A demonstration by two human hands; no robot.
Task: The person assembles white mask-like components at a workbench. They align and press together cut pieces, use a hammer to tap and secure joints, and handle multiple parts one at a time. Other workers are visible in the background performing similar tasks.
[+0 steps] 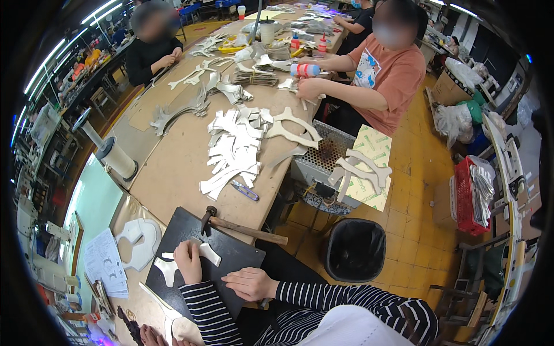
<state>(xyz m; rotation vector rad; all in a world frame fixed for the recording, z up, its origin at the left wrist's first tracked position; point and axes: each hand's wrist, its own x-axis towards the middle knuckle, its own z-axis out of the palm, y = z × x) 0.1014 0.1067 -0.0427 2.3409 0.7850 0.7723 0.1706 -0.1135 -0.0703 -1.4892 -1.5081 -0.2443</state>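
My left hand (pixel 188 264) rests on a black work board (pixel 234 254), its fingers curled over a white curved cut piece (pixel 209 254) that shows at its right side. Beside its left edge is another white forked piece (pixel 166 272). Lower on the board, my right hand (pixel 251 284) lies palm down with fingers stretched toward the left and nothing visible in them. What lies under its palm is hidden. A hammer (pixel 248 230) with a wooden handle lies across the top of the board, its dark head on the left.
A pile of white cut pieces (pixel 234 147) covers the table beyond, with a blue cutter (pixel 245 190) near it. Printed sheets (pixel 105 262) lie left. Another person's hands (pixel 153 335) are at the bottom left. A black bin (pixel 355 249) stands right; a co-worker (pixel 384 69) sits further up.
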